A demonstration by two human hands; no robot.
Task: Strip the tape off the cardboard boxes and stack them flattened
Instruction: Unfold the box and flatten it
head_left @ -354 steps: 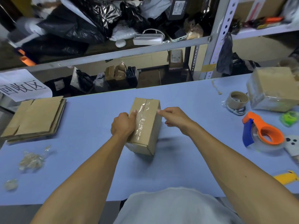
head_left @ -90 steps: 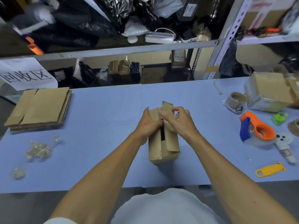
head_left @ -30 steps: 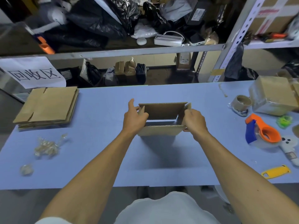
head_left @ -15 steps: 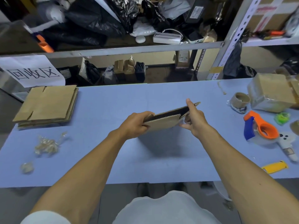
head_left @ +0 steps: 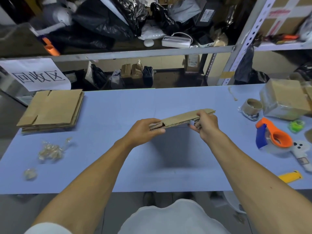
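The blue counter is wide and long. A pile of flat boxes lies at its far left corner. A box wrapped in shiny tape sits at the far right. In the middle, held up above the counter, is a brown box pressed almost flat, tilted up to the right, with its wavy edge showing. The left hand pinches its left end between thumb and fingers. The right hand holds its right end with curled fingers
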